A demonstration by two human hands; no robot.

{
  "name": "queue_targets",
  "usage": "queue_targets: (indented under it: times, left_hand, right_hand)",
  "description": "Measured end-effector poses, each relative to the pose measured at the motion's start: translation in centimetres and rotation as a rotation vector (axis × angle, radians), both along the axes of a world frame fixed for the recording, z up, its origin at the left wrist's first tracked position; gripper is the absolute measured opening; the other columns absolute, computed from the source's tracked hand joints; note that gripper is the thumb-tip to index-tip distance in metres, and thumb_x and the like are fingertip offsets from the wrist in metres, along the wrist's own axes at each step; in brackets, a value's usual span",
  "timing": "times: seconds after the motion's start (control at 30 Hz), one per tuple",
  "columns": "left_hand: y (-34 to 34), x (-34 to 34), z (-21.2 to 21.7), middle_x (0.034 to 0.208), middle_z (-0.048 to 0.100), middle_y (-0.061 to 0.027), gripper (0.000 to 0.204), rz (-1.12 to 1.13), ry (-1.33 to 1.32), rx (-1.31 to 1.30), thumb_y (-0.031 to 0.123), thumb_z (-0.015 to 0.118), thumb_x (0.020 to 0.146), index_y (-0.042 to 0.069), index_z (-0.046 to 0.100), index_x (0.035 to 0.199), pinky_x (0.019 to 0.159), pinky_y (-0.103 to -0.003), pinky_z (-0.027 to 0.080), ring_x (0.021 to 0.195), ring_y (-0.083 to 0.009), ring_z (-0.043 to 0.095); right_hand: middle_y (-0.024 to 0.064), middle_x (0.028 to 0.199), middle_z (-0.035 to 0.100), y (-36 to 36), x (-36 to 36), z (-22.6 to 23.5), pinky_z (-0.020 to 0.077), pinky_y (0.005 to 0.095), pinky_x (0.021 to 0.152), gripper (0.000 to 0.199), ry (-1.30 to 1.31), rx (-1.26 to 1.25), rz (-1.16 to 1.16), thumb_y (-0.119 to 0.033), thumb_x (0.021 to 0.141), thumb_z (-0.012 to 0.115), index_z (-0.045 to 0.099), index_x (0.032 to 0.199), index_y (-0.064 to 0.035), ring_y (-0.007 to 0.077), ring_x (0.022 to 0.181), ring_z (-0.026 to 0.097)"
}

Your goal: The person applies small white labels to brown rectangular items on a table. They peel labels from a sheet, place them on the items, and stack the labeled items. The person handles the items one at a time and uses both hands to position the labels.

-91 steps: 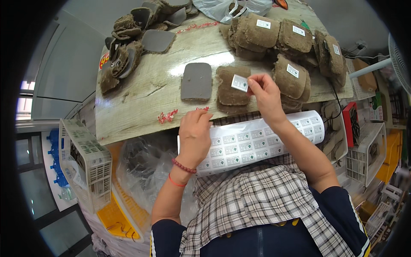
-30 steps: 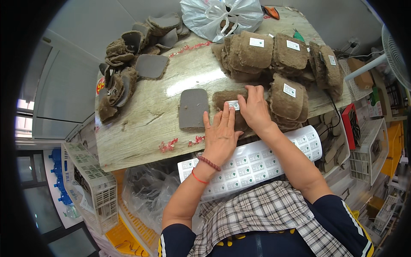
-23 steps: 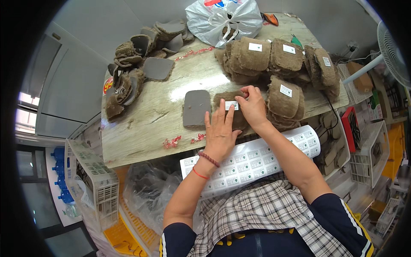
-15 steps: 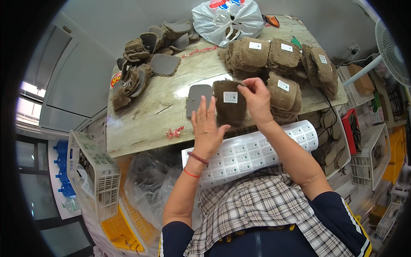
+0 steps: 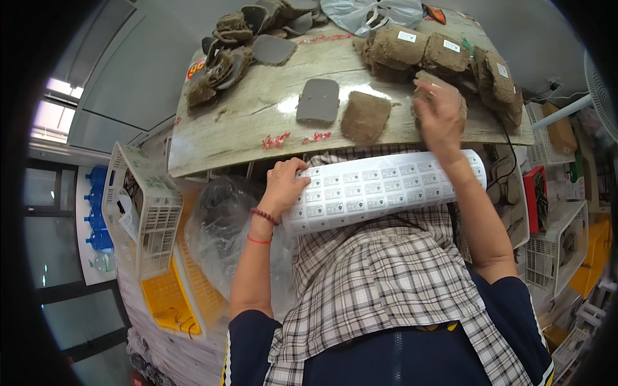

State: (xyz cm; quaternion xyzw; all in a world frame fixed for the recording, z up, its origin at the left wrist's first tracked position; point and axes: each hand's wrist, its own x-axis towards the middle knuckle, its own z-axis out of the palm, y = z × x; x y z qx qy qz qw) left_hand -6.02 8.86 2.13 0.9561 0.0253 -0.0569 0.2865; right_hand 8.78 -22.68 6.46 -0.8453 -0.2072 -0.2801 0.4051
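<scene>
My left hand (image 5: 282,185) grips the left end of a curled sheet of printed labels (image 5: 373,190), which lies across my lap at the table's front edge. My right hand (image 5: 441,119), smeared by motion, is over a stack of brown fuzzy pads (image 5: 458,106) at the right; whether its fingers hold anything cannot be made out. Between the hands, on the table, a brown pad (image 5: 365,117) lies fuzzy side up, with no label showing. Beside it rests a smooth grey pad (image 5: 317,101).
Labelled pads (image 5: 398,48) are stacked at the back right. A loose pile of pads (image 5: 225,64) lies back left, near a plastic bag (image 5: 372,14). White crates (image 5: 143,212) and a fan (image 5: 599,90) flank the table (image 5: 248,135); clear plastic (image 5: 235,225) hangs below.
My right hand has left the middle and moved right to the stack. The labelled pad is gone from the middle; an unlabelled one shows there. My left hand has dropped to the label sheet.
</scene>
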Motion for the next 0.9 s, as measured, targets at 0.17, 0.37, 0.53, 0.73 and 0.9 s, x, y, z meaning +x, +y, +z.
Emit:
queue_targets:
  times: [0.17, 0.37, 0.53, 0.73, 0.9]
  left_hand:
    - [1.3, -1.1, -2.0, 0.098, 0.065, -0.0061, 0.023, 0.088, 0.010, -0.334, 0.003, 0.069, 0.081, 0.000, 0.066, 0.103, 0.081, -0.029, 0.050, 0.092, -0.0158, 0.061]
    - [0.7, -1.9, -1.2, 0.089, 0.066, -0.0017, 0.017, 0.200, -0.025, -0.569, -0.001, 0.068, 0.081, -0.002, 0.067, 0.098, 0.073, -0.024, 0.050, 0.081, -0.0084, 0.060]
    - [0.7, -1.9, -1.4, 0.090, 0.067, -0.0011, 0.018, 0.212, -0.028, -0.610, -0.005, 0.067, 0.080, -0.002, 0.067, 0.098, 0.072, -0.022, 0.050, 0.080, -0.0069, 0.060]
    - [0.5, -1.5, -0.6, 0.094, 0.069, -0.0021, 0.020, 0.227, 0.051, -0.675, -0.006, 0.066, 0.080, -0.002, 0.068, 0.100, 0.073, -0.023, 0.050, 0.081, -0.0069, 0.061]
    - [0.6, -1.1, -0.7, 0.092, 0.067, -0.0019, 0.023, 0.228, 0.059, -0.706, -0.007, 0.065, 0.080, -0.001, 0.067, 0.103, 0.077, -0.023, 0.049, 0.084, -0.0078, 0.060]
  right_hand:
    - [0.0084, 0.101, 0.062, 8.5, -7.6, -4.0, 0.0538, 0.0337, 0.080, 0.015, 0.391, -0.132, 0.475, -0.011, 0.087, 0.070, 0.070, 0.101, -0.0077, 0.0248, 0.094, 0.063]
    - [0.0084, 0.097, 0.063, 11.8, -9.3, -5.9, 0.0515, 0.0367, 0.081, 0.017, 0.371, -0.179, 0.534, -0.016, 0.083, 0.074, 0.074, 0.099, -0.0091, 0.0266, 0.095, 0.061]
    - [0.0049, 0.092, 0.064, 12.7, -9.7, -6.0, 0.0509, 0.0349, 0.077, 0.012, 0.225, -0.175, 0.479, -0.014, 0.079, 0.075, 0.075, 0.091, -0.0116, 0.0236, 0.090, 0.062]
    - [0.0011, 0.089, 0.065, 12.7, -10.0, -6.0, 0.0504, 0.0332, 0.074, 0.010, 0.169, -0.186, 0.420, -0.012, 0.076, 0.075, 0.074, 0.085, -0.0135, 0.0213, 0.085, 0.063]
    - [0.0008, 0.088, 0.065, 12.7, -10.0, -6.2, 0.0503, 0.0330, 0.073, 0.007, 0.164, -0.190, 0.430, -0.012, 0.075, 0.075, 0.072, 0.081, -0.0130, 0.0209, 0.083, 0.063]
